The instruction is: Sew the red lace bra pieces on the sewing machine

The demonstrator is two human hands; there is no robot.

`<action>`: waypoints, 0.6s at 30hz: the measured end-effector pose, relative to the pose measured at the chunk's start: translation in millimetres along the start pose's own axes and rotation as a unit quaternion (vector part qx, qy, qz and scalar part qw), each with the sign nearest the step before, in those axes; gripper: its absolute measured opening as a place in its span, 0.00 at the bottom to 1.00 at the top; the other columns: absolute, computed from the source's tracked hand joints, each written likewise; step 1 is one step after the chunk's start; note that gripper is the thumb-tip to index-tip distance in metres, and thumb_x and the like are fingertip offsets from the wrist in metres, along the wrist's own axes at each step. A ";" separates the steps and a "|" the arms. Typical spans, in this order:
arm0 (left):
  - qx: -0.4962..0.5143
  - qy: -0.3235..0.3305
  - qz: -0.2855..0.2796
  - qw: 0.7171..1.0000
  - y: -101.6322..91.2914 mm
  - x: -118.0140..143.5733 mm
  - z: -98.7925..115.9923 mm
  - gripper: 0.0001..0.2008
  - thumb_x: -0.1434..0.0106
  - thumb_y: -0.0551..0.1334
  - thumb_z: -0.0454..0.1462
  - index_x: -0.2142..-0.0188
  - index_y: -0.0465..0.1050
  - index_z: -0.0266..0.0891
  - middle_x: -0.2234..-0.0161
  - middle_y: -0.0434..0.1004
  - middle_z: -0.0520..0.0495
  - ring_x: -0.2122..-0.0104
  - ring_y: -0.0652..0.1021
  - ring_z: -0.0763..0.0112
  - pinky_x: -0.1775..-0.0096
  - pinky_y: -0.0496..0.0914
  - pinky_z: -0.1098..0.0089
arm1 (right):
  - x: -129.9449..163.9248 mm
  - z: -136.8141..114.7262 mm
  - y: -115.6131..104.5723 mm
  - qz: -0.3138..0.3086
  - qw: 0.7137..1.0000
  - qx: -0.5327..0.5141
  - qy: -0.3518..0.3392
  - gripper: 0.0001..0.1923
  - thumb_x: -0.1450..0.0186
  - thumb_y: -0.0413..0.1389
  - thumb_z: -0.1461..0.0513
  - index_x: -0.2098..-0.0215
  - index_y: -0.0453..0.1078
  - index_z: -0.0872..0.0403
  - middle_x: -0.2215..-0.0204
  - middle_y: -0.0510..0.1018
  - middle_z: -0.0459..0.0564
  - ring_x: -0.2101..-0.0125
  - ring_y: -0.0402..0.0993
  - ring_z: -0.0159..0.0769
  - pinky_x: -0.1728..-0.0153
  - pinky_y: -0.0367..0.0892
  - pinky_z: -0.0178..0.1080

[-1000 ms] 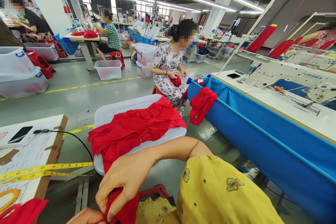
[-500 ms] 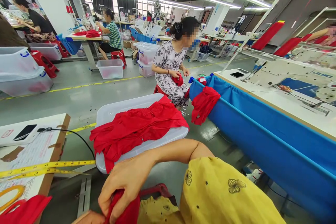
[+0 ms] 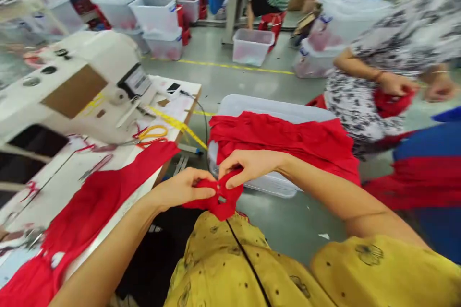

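Both of my hands pinch a small piece of red fabric (image 3: 226, 206) just above my lap. My left hand (image 3: 189, 186) grips its left side between thumb and fingers; my right hand (image 3: 242, 167) grips the right side. Small pale spots show on the fabric between my thumbs, too small to make out. Beyond my hands, a pile of red cloth (image 3: 281, 134) lies over a translucent plastic bin (image 3: 273, 104). To my left, a long red garment piece (image 3: 97, 206) stretches across the sewing table (image 3: 118, 156).
A white sewing machine (image 3: 93, 53) stands on the left table. Near it lie yellow-handled scissors (image 3: 153, 132), a yellow measuring tape (image 3: 176, 123) and a phone (image 3: 32, 153). A co-worker (image 3: 406, 43) sits at right beside a blue cloth trough (image 3: 435, 148) with red fabric over it.
The view has swung left and down, bringing the sewing machine into sight. My left hand, mostly out of frame before, now shows fully. Both hands hold the red fabric in the middle.
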State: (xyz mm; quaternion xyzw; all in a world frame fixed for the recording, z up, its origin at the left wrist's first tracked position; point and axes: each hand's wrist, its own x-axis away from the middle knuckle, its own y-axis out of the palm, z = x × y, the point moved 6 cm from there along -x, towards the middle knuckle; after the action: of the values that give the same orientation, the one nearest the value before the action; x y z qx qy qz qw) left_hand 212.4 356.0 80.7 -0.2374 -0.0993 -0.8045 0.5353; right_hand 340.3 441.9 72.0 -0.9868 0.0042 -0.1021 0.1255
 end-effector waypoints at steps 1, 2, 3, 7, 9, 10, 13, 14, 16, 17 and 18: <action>0.036 -0.010 -0.013 0.999 -0.1 0.8 -2.9 0.14 0.40 0.68 0.46 0.61 0.79 0.40 0.65 0.80 0.50 0.66 0.77 0.65 0.62 0.70 0.69 | -5.0 5.8 0.1 -0.007 1.000 -0.012 0.013 0.11 0.36 0.63 0.58 0.60 0.77 0.57 0.73 0.75 0.45 0.73 0.66 0.29 0.73 0.61 0.32; 0.065 -0.017 -0.032 0.997 1.3 2.1 -5.3 0.12 0.40 0.67 0.45 0.61 0.79 0.40 0.64 0.81 0.50 0.65 0.77 0.64 0.59 0.70 0.68 | -8.9 9.5 1.6 -0.013 0.999 -0.023 0.023 0.11 0.37 0.63 0.58 0.61 0.77 0.57 0.74 0.73 0.44 0.75 0.64 0.28 0.75 0.60 0.32; 0.085 -0.021 -0.050 0.995 3.0 3.7 -7.0 0.11 0.39 0.67 0.44 0.61 0.79 0.41 0.63 0.81 0.50 0.63 0.78 0.64 0.56 0.70 0.68 | -11.9 11.1 4.2 -0.020 0.999 -0.032 0.027 0.11 0.37 0.62 0.57 0.62 0.77 0.58 0.76 0.72 0.44 0.76 0.63 0.27 0.77 0.58 0.32; 0.094 -0.015 -0.068 0.993 2.1 7.4 -10.0 0.09 0.38 0.67 0.44 0.61 0.79 0.42 0.62 0.81 0.50 0.60 0.78 0.60 0.52 0.69 0.64 | -18.2 11.0 11.8 -0.019 0.997 -0.059 0.034 0.10 0.38 0.63 0.57 0.65 0.76 0.57 0.77 0.71 0.43 0.76 0.62 0.28 0.77 0.58 0.33; 0.094 -0.006 -0.060 0.994 -1.9 6.6 -10.8 0.08 0.37 0.67 0.43 0.61 0.79 0.43 0.62 0.81 0.52 0.59 0.77 0.60 0.51 0.68 0.64 | -20.3 11.9 11.2 -0.016 0.997 -0.070 0.038 0.10 0.38 0.63 0.57 0.66 0.76 0.56 0.76 0.72 0.44 0.75 0.63 0.29 0.76 0.59 0.33; 0.096 -0.003 -0.054 0.994 -4.0 5.9 -11.4 0.08 0.37 0.67 0.43 0.61 0.79 0.44 0.63 0.80 0.52 0.59 0.77 0.60 0.50 0.68 0.64 | -21.3 12.8 10.0 -0.017 0.996 -0.075 0.040 0.09 0.38 0.63 0.57 0.66 0.76 0.56 0.76 0.73 0.45 0.75 0.63 0.29 0.76 0.59 0.33; 0.093 -0.006 -0.036 0.995 -7.2 3.8 -12.6 0.08 0.37 0.67 0.43 0.62 0.79 0.43 0.63 0.80 0.52 0.58 0.77 0.62 0.51 0.69 0.67 | -23.1 14.4 5.3 -0.015 0.996 -0.078 0.039 0.08 0.37 0.63 0.58 0.66 0.76 0.56 0.75 0.74 0.45 0.76 0.63 0.29 0.75 0.58 0.34; 0.081 -0.010 -0.028 0.996 -6.4 3.7 -13.0 0.09 0.38 0.67 0.44 0.62 0.79 0.43 0.63 0.80 0.52 0.59 0.77 0.62 0.53 0.69 0.68 | -22.9 13.3 5.2 -0.016 0.997 -0.066 0.030 0.08 0.37 0.62 0.59 0.65 0.76 0.56 0.76 0.73 0.45 0.76 0.63 0.29 0.75 0.58 0.34; 0.041 -0.023 -0.021 0.999 0.0 4.8 -14.6 0.13 0.40 0.68 0.48 0.62 0.79 0.42 0.64 0.80 0.51 0.61 0.77 0.62 0.58 0.71 0.70 | -20.5 8.9 11.4 -0.043 0.999 -0.028 -0.005 0.09 0.36 0.62 0.58 0.64 0.75 0.57 0.75 0.73 0.44 0.74 0.64 0.28 0.73 0.60 0.32; 0.015 -0.029 -0.023 0.999 4.6 5.7 -16.6 0.16 0.41 0.68 0.51 0.61 0.79 0.41 0.65 0.80 0.50 0.63 0.77 0.61 0.60 0.72 0.70 | -18.4 7.9 16.4 -0.064 0.998 -0.005 -0.022 0.09 0.36 0.62 0.58 0.64 0.75 0.57 0.74 0.73 0.43 0.73 0.65 0.28 0.71 0.60 0.31; -0.009 -0.036 -0.034 0.999 10.0 6.4 -20.0 0.20 0.43 0.69 0.54 0.63 0.79 0.41 0.68 0.79 0.49 0.65 0.78 0.60 0.63 0.73 0.70 | -15.3 8.1 22.5 -0.099 0.994 0.005 -0.042 0.10 0.37 0.63 0.58 0.64 0.75 0.58 0.74 0.73 0.42 0.71 0.66 0.28 0.69 0.61 0.30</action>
State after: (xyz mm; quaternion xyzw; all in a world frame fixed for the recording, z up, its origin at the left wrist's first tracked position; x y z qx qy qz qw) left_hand 213.9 338.5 65.5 -0.2673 -0.1196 -0.8141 0.5015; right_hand 327.4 422.6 55.7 -0.9852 -0.0989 -0.0725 0.1200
